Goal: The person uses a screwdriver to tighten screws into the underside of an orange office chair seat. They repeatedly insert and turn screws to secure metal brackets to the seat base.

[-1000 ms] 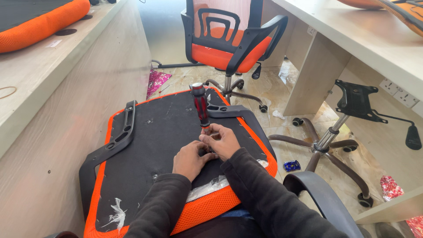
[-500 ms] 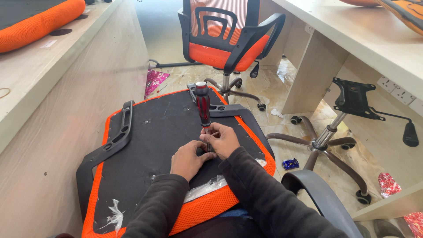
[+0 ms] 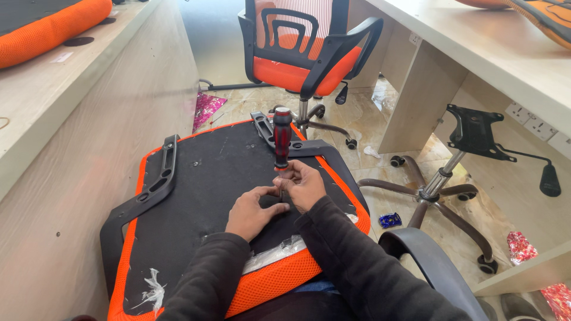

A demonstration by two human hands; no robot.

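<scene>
Head view: right hand [image 3: 306,185] fingers clamped on screwdriver [image 3: 282,138] (upright); left hand [image 3: 253,212] fingers together, on seat underside [image 3: 202,196].

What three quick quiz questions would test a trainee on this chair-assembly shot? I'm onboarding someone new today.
1. True or false: the screwdriver stands upright on the seat.
2. Which hand grips the screwdriver low down? A) left B) right
3. Fill in: the seat lies upside down, with its black ____ facing up.

Key:
1. True; its red handle points up.
2. B; the right hand grips it below the handle, and the left hand has its fingers at the tip.
3. Underside.
</scene>
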